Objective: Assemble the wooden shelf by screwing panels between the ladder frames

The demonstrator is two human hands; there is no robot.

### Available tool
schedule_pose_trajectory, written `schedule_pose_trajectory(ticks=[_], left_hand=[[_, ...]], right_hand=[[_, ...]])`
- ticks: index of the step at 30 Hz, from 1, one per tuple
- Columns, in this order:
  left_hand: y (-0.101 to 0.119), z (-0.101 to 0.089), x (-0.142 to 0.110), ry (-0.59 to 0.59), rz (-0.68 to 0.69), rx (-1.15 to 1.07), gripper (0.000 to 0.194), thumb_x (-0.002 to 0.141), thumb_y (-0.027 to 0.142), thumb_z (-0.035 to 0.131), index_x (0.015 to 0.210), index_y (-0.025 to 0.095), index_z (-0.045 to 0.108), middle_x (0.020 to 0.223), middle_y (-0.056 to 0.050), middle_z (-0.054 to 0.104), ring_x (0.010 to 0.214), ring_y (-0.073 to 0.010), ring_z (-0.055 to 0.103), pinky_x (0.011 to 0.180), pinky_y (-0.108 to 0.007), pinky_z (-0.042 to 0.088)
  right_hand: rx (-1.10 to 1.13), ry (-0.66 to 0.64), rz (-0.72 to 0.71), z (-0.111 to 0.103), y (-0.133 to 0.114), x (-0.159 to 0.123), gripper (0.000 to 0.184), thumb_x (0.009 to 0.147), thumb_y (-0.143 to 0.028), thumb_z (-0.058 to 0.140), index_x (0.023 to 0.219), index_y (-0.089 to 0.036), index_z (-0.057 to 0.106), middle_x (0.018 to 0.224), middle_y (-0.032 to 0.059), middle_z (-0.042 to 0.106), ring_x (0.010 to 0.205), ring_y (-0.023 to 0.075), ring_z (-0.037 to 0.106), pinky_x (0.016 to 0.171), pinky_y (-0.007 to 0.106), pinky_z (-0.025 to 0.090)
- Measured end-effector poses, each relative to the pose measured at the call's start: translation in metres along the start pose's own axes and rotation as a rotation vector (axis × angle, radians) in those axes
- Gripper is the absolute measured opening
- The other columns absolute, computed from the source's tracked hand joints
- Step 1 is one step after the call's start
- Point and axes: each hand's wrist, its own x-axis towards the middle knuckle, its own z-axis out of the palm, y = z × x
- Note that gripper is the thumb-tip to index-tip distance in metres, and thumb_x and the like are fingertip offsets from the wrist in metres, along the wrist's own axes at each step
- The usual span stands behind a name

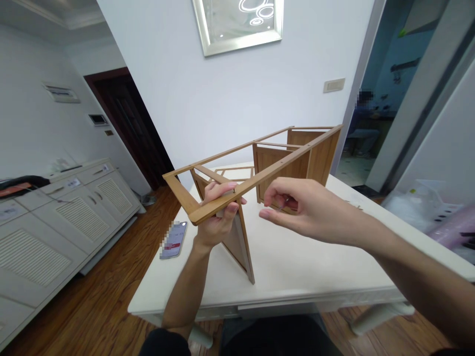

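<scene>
A light-brown wooden frame (pixel 276 167) with several crosspieces and upright panels stands on the white table (pixel 297 267). My left hand (pixel 215 222) is wrapped round its near rail, close to the left corner, where a slanting panel (pixel 239 240) meets the rail. The thumb lies below the rail and the fingers reach over the top. By the forefinger, a small dark screw-like piece (pixel 234 190) sticks up from the wood. To the right of that joint, my right hand (pixel 297 202) hovers apart from the rail with curled fingers. What those fingers hold, if anything, is too hidden to name.
A phone (pixel 177 240) lies at the table's left edge. Clear plastic wrapping (pixel 411 207) is piled beyond the right side. White cabinets (pixel 70 212) stand on the left. Through the doorway at the right, a person (pixel 361 121) sits in another room.
</scene>
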Motion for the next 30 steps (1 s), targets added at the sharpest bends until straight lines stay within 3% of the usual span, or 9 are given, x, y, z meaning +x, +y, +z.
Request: schedule_pose_trajectory(ticks=[3, 7, 11, 16, 20, 23, 30], left_hand=[[0.0, 0.001, 0.001, -0.006, 0.07, -0.048, 0.031, 0.102, 0.044, 0.06, 0.128, 0.026, 0.059, 0.083, -0.002, 0.077, 0.098, -0.0228, 0.074, 0.1, -0.047, 0.048], [0.0, 0.001, 0.002, -0.001, 0.078, -0.045, 0.031, 0.103, 0.043, 0.06, 0.128, 0.024, 0.058, 0.083, -0.001, 0.077, 0.094, -0.0214, 0.075, 0.1, -0.046, 0.049], [0.0, 0.001, 0.002, -0.006, 0.083, -0.056, 0.031, 0.103, 0.043, 0.06, 0.128, 0.025, 0.058, 0.084, 0.0, 0.077, 0.091, -0.0203, 0.076, 0.1, -0.046, 0.049], [-0.001, 0.0, 0.001, -0.009, 0.072, -0.027, 0.032, 0.102, 0.045, 0.06, 0.128, 0.025, 0.058, 0.084, -0.001, 0.077, 0.093, -0.022, 0.075, 0.099, -0.047, 0.05], [0.001, 0.003, 0.003, 0.002, 0.099, -0.055, 0.04, 0.102, 0.044, 0.06, 0.137, 0.026, 0.053, 0.083, 0.001, 0.076, 0.081, -0.019, 0.073, 0.096, -0.045, 0.051], [0.004, 0.005, 0.005, 0.008, 0.063, -0.142, 0.045, 0.102, 0.044, 0.061, 0.141, 0.026, 0.049, 0.082, 0.001, 0.075, 0.072, -0.0161, 0.07, 0.084, -0.038, 0.055], [0.006, 0.005, 0.005, -0.017, 0.014, -0.176, 0.043, 0.1, 0.048, 0.063, 0.135, 0.026, 0.05, 0.086, 0.001, 0.074, 0.074, -0.0157, 0.073, 0.08, -0.035, 0.057]], right_hand=[[0.03, -0.177, 0.001, 0.001, 0.002, -0.011, 0.02, 0.101, -0.033, 0.057, 0.094, -0.019, 0.07, 0.086, 0.0028, 0.064, 0.075, 0.0147, 0.059, 0.066, 0.027, 0.042], [0.091, -0.32, -0.02, 0.005, 0.0, -0.019, 0.037, 0.108, -0.036, 0.042, 0.101, -0.018, 0.073, 0.097, 0.0072, 0.067, 0.087, 0.0175, 0.063, 0.079, 0.031, 0.047], [0.037, -0.24, -0.014, 0.006, -0.003, -0.018, 0.043, 0.109, -0.046, 0.042, 0.096, -0.02, 0.074, 0.09, 0.0051, 0.065, 0.079, 0.016, 0.06, 0.073, 0.03, 0.045], [0.196, -0.092, -0.057, -0.003, -0.004, -0.007, 0.033, 0.106, -0.039, 0.051, 0.099, -0.019, 0.076, 0.076, 0.0008, 0.069, 0.065, 0.0115, 0.06, 0.058, 0.025, 0.042], [0.4, 0.009, -0.055, -0.013, -0.007, 0.007, 0.018, 0.1, -0.024, 0.057, 0.108, -0.02, 0.073, 0.09, 0.0019, 0.076, 0.08, 0.0132, 0.071, 0.066, 0.023, 0.053], [0.506, 0.019, -0.077, -0.017, -0.009, 0.02, 0.013, 0.097, -0.017, 0.056, 0.107, -0.019, 0.065, 0.084, 0.0005, 0.076, 0.079, 0.0141, 0.073, 0.069, 0.024, 0.057], [0.193, -0.008, -0.198, -0.022, -0.009, 0.041, 0.025, 0.101, -0.018, 0.051, 0.119, -0.019, 0.068, 0.095, 0.0015, 0.078, 0.082, 0.0137, 0.072, 0.07, 0.025, 0.053]])
